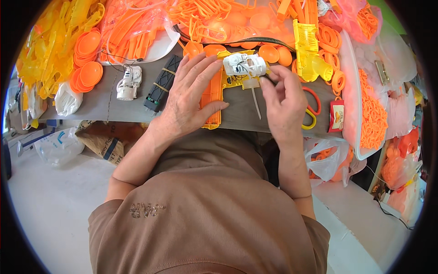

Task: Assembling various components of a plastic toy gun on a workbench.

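Observation:
A white plastic mechanism (246, 65) with a rounded end and thin wires lies over an open yellow toy-like shell (232, 83) on the table in front of me. An orange shell part (212, 98) adjoins it on the left. My left hand (191, 91) is open, fingers stretched flat over the left edge of these parts. My right hand (285, 93) is closed in a pinch at the mechanism's right end. A thin dark piece runs into its fingertips, too small to name. Below the mechanism a narrow whitish strip (257, 104) hangs toward the table edge.
Left of my hands lie a second white mechanism (129, 83) and a black ridged bar (163, 83). Right are a yellow shell half (311, 55), red-and-yellow-handled scissors (312, 112) and a red packet (336, 116). Orange parts fill the back; a tub (358, 139) holds orange chain-like pieces.

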Available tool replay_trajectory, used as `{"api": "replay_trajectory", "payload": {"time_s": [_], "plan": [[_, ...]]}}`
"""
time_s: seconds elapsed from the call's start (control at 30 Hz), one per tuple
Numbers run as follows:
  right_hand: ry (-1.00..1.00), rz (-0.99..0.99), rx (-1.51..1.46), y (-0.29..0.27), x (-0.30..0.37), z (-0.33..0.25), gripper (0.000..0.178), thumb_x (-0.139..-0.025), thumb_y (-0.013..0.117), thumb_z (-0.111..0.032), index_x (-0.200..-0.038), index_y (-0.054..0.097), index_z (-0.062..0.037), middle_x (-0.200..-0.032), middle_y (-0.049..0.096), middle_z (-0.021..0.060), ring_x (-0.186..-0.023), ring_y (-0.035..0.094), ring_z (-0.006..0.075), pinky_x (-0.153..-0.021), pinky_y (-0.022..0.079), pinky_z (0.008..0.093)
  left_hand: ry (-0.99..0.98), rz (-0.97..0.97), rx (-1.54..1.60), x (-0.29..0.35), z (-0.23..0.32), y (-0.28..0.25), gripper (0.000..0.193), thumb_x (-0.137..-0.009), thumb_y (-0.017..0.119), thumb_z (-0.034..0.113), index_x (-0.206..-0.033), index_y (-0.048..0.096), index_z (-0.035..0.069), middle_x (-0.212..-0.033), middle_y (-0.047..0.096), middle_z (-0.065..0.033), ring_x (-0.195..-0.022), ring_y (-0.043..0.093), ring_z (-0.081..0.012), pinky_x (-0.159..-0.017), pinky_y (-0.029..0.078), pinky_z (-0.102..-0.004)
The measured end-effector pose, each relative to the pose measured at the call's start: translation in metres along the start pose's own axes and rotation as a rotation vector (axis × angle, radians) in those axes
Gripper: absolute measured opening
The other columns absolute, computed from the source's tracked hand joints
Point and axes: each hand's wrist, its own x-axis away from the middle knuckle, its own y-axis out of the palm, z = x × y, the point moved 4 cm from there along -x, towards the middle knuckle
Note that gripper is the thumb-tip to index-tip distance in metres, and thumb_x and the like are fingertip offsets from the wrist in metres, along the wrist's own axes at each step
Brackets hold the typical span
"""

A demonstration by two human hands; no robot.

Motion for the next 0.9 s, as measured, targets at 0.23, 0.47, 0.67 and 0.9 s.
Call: {"api": "replay_trajectory", "payload": {"time_s": [0.23,0.47,0.67,0.9], "plan": [[-0.141,-0.412,0.119,0.02,-0.063,-0.022,0.017,-0.081,0.064,-0.013,-0.084,0.061,0.0025,-0.083,0.059,0.013,-0.073,0.06,0.0282,-0.067,0.047,0.037,-0.026,0.021,0.07,0.001,-0.002,0.004,0.077,-0.062,0.081,0.016,-0.129,0.047,0.001,-0.131,0.05,-0.0156,-0.124,0.042,-0.0377,-0.104,0.036,-0.0482],[-0.264,-0.686,0.377,0.035,-0.075,-0.029,0.02,-0.078,0.06,-0.014,-0.08,0.058,0.0059,-0.079,0.058,0.0191,-0.076,0.06,0.0359,-0.07,0.047,0.0444,-0.027,0.041,0.079,0.003,-0.005,0.005,0.074,-0.062,0.081,0.015,-0.127,0.049,0.0,-0.13,0.05,-0.0159,-0.123,0.042,-0.0381,-0.103,0.037,-0.0471],[-0.393,-0.741,0.444,0.037,-0.075,-0.031,0.011,-0.076,0.06,-0.007,-0.079,0.055,0.0032,-0.082,0.057,0.0169,-0.076,0.06,0.0334,-0.068,0.048,0.0422,-0.001,0.052,0.096,0.002,-0.007,0.006,0.074,-0.061,0.08,0.014,-0.126,0.049,-0.002,-0.13,0.05,-0.0166,-0.122,0.043,-0.0382,-0.103,0.036,-0.0471],[-0.842,-0.559,0.302,0.035,-0.058,-0.021,0.018,-0.069,0.061,-0.004,-0.084,0.052,0.0009,-0.083,0.051,0.0114,-0.076,0.058,0.0256,-0.064,0.05,0.0343,-0.017,0.025,0.086,0.004,-0.005,0.004,0.072,-0.063,0.08,0.014,-0.127,0.049,-0.002,-0.131,0.05,-0.0167,-0.125,0.041,-0.038,-0.105,0.035,-0.0476]]}}
